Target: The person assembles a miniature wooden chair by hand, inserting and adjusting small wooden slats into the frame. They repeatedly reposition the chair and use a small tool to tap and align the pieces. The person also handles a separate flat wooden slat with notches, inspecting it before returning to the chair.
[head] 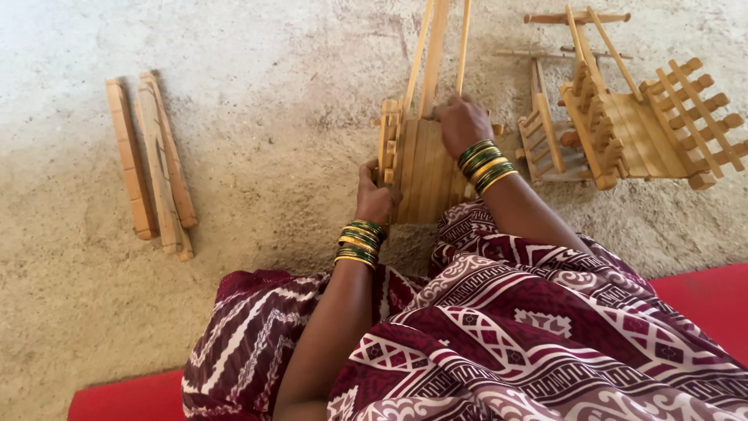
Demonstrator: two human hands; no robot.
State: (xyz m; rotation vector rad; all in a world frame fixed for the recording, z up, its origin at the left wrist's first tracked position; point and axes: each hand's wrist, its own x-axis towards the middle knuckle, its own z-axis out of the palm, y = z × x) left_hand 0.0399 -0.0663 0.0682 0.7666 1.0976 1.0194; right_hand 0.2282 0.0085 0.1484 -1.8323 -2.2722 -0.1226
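Note:
A small wooden cart model (421, 168) with a slatted bed and long shafts pointing away lies on the sandy floor in front of me. My left hand (372, 196) grips its left side rail near the front corner. My right hand (461, 125) presses down on the far right end of the bed, fingers curled over a peg or rail there. Both wrists wear green and gold bangles. My knees, in a maroon patterned cloth (499, 327), fill the lower frame.
A finished wooden cart model (631, 129) with railings stands at the upper right. Several loose wooden slats (152, 168) lie on the floor at the left. A red mat (701, 300) lies under me along the bottom edge.

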